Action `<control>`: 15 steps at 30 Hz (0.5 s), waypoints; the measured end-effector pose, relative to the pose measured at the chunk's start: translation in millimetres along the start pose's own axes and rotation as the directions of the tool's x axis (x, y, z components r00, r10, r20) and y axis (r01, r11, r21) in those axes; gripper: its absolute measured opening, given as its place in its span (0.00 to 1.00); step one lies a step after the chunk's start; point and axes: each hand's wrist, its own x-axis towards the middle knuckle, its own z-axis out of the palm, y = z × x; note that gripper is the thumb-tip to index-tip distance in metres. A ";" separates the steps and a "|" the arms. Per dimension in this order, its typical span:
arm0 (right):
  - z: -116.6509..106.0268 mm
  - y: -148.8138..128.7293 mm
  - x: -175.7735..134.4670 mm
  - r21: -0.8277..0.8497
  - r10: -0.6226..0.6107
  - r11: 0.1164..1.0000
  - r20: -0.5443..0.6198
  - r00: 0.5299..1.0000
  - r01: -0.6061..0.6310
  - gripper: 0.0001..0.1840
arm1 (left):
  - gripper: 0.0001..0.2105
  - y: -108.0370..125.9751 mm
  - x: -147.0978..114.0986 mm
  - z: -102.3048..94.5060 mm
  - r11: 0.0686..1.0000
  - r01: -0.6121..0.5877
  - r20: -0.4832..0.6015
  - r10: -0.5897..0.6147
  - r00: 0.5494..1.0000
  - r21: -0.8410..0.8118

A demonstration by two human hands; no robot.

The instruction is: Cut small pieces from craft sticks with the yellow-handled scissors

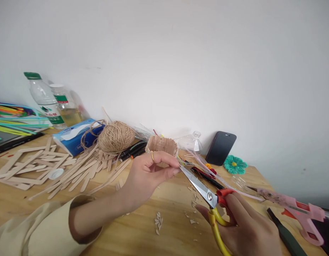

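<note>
My right hand (pixel 247 227) grips scissors (pixel 199 186) with one red and one yellow handle. Their blades look nearly closed and point up and left. At the blade tips, my left hand (pixel 150 170) has thumb and forefinger pinched together. Whatever lies between those fingertips is too small or too hidden to name. Just behind my left hand stands a round, ribbed wooden cup (pixel 161 145), its lower part covered by my fingers. Small pale wood chips (pixel 158 222) lie on the wooden table (pixel 134 234) below my hands.
Left of my hands are many craft sticks (pixel 84 174), a ball of twine (pixel 116 137), a blue tissue pack (pixel 76 137) and bottles (pixel 43 96). To the right are a phone (pixel 221 148), a teal flower (pixel 235 164), and a pink glue gun (pixel 295 209).
</note>
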 end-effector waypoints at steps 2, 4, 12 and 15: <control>-0.3 -0.1 0.0 -0.008 0.002 1.000 -0.006 1.000 -0.002 0.18 | 0.05 0.2 -0.2 0.3 1.000 -0.004 -0.003 0.004 1.000 -0.001; 0.1 0.3 -0.4 -0.022 -0.005 1.000 -0.014 1.000 0.004 0.19 | 0.05 0.5 0.3 0.7 1.000 -0.004 -0.008 0.004 1.000 -0.001; 5.2 4.3 -1.0 0.136 0.128 0.981 0.076 0.989 -0.137 0.23 | 0.02 6.1 1.9 1.1 0.985 0.158 -0.033 -0.156 0.987 0.067; 3.4 4.6 1.9 0.342 0.319 0.820 0.393 0.862 -0.459 0.23 | 0.03 7.2 2.3 1.4 0.974 0.219 -0.038 -0.218 0.975 0.051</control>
